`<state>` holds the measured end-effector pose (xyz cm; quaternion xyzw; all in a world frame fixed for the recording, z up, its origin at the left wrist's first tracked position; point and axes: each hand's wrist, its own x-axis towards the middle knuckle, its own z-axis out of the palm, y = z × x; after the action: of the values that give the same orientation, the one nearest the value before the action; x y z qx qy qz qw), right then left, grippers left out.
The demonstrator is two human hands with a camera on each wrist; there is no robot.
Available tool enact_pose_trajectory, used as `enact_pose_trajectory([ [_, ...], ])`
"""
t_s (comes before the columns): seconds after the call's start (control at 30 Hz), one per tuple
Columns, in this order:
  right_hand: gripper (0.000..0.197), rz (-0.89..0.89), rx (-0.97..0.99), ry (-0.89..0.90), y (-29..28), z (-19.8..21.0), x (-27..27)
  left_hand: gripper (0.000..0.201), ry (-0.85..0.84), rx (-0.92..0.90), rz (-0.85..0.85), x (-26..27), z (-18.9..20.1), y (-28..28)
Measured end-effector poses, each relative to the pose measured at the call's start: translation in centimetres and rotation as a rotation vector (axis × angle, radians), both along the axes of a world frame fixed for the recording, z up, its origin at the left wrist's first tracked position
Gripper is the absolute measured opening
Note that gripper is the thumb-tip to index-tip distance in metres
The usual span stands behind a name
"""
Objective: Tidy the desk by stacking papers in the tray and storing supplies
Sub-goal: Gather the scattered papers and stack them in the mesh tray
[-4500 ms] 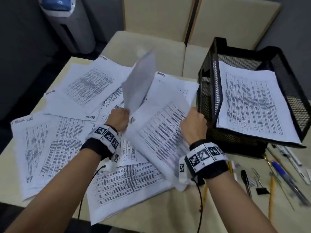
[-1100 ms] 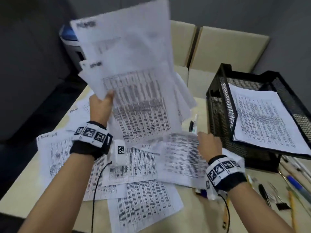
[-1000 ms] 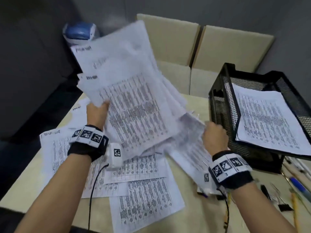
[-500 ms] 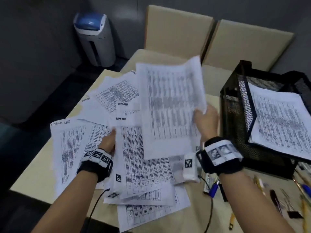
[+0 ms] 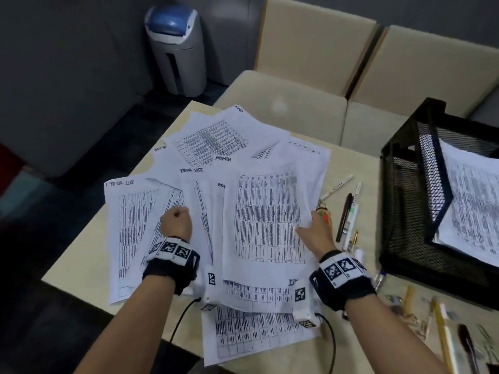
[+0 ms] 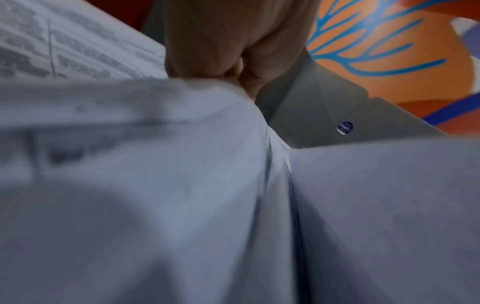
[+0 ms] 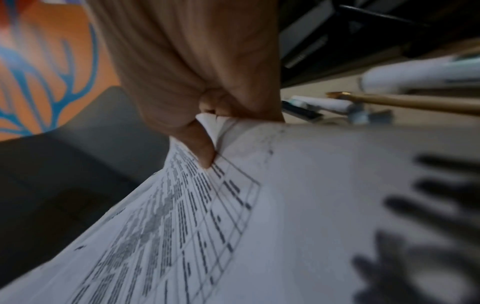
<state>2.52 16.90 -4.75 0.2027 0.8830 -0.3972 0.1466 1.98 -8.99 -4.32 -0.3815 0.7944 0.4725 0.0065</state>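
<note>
A pale beige desk (image 5: 81,268) carries loose printed papers (image 5: 213,139) fanned in overlapping layers under and around both hands, spreading beyond the left hand (image 5: 176,223) toward the far edge and back toward the near edge below the wrists. Just right of the right hand (image 5: 314,233) lie pens and markers (image 5: 348,220) side by side on the bare top. Further right of that hand stands a black mesh tray (image 5: 405,211). Near the right forearm, more pencils and clips (image 5: 437,327) lie scattered, blurred
</note>
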Motion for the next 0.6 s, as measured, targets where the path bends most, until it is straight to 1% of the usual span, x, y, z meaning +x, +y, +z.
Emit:
enact_pose_trajectory([
  [0.07,0.036,-0.016,0.000,-0.025,0.3,-0.3,0.1,0.032,-0.059,0.051,-0.038,-0.4,-0.3,0.4],
  [0.17,0.049,0.072,0.175,-0.107,-1.1,-0.6,-0.3,0.045,-0.136,0.149,-0.043,-0.8,0.4,1.7],
  [0.27,0.054,0.103,0.141,-0.138,-3.5,-0.1,-0.5,0.080,-0.175,0.276,-0.146,-0.6,1.1,2.9],
  [0.3,0.055,0.103,0.101,-0.130,-4.1,-0.1,-0.5,0.086,-0.206,0.289,-0.217,-0.4,1.2,3.2],
  [0.33,0.053,0.100,0.057,-0.121,-4.4,-0.2,-0.5,0.081,-0.234,0.271,-0.293,-0.1,1.4,3.4],
  [0.4,0.043,0.087,0.013,-0.122,-4.1,0.3,-0.2,0.058,-0.215,0.135,-0.437,0.2,1.3,3.5],
  [0.47,0.032,0.027,-0.048,-0.043,-3.3,1.7,0.1,0.043,-0.075,0.040,-0.535,0.4,1.9,3.3],
  [0.53,0.021,-0.052,-0.155,0.158,-2.5,4.4,0.1,0.032,0.100,-0.014,-0.561,0.5,4.0,3.2],
  [0.6,0.018,-0.090,-0.217,0.414,-2.0,8.1,-0.2,0.027,0.284,-0.030,-0.521,-0.1,7.0,3.2],
])
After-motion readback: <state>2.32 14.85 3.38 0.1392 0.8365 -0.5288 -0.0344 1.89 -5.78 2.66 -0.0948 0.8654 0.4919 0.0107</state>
